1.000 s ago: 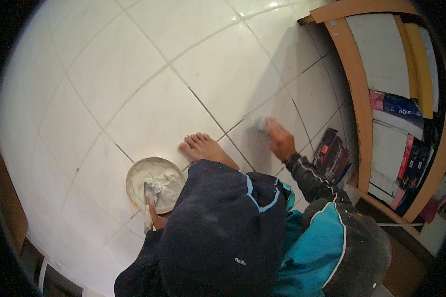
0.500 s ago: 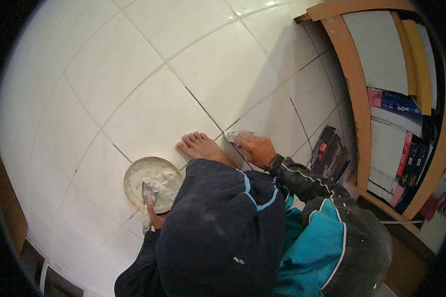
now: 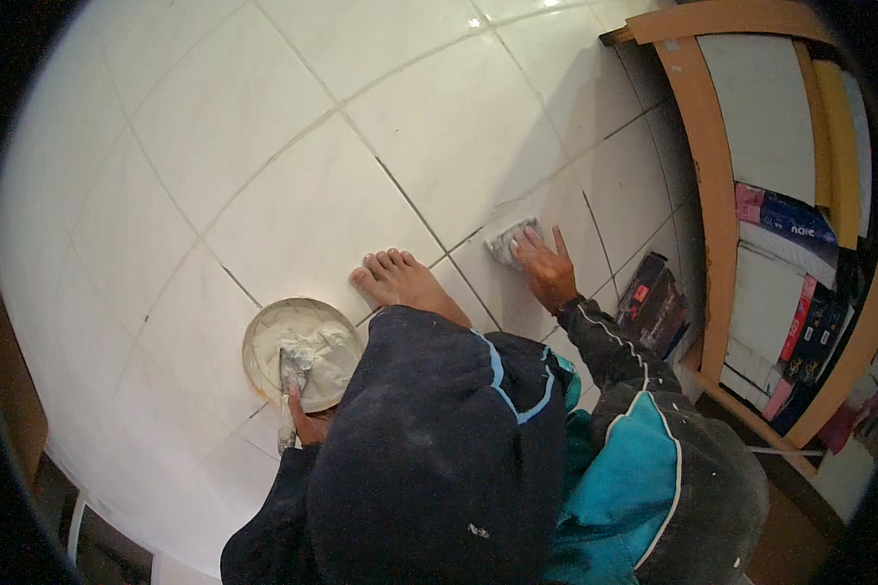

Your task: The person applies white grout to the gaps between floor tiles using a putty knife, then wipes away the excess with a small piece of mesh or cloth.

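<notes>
White floor tiles (image 3: pixel 293 195) with dark joints spread out below me. At my left sits a round bowl (image 3: pixel 263 336) of pale paste; my left hand (image 3: pixel 307 421) rests at its near rim, closed around the handle of a small trowel (image 3: pixel 292 370) whose blade lies in the paste. My bare foot (image 3: pixel 405 283) stands between the bowl and the work. Further right, my right hand (image 3: pixel 546 273) lies flat with fingers spread, pressing on a pale pad (image 3: pixel 509 240) that sits on a grout joint (image 3: pixel 429 226). The pad lies just ahead of my fingertips, and the joint's long axis runs diagonally away up-left. This hand is the nearer one to it. A wooden shelf (image 3: pixel 707 195) of books stands far right.
</notes>
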Motion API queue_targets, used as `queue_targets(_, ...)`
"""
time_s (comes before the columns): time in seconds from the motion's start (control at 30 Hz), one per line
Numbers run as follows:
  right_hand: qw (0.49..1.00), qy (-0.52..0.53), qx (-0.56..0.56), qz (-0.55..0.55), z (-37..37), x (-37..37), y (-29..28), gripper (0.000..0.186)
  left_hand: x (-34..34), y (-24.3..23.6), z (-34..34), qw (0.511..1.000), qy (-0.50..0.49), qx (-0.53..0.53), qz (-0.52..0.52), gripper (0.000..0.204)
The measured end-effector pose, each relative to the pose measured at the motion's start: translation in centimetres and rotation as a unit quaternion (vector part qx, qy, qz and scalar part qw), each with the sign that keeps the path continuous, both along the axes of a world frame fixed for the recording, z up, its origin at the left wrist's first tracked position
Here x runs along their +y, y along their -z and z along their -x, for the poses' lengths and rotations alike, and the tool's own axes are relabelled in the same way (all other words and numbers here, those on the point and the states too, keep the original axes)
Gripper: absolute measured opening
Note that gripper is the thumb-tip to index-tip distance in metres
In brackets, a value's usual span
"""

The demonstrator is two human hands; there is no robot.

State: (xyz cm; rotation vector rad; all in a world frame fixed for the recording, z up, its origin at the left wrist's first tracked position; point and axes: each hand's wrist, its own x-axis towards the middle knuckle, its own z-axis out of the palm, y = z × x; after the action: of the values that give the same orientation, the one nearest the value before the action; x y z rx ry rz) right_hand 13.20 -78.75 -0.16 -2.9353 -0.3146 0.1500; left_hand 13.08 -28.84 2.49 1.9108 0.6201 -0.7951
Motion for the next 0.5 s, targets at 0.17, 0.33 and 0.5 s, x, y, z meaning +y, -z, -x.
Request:
queue_targets(0.17,0.995,0.065,-0.080,-0.005,-1.6,-2.4,-0.8,0.049,0.1,0.3,-0.3,1.000,0.001,-0.001,0.000,0.016)
queue_targets(0.33,0.969,0.246,0.009,0.038,-7.1,-3.6,-1.0,0.052,0.5,-0.1,-0.4,1.000,0.012,-0.005,-0.002,0.016)
queue_targets(0.5,0.988,0.135,0.069,-0.031,-4.8,4.0,-2.1,0.048,0.9,-1.1,0.1,1.000,0.006,-0.001,-0.013,0.016)
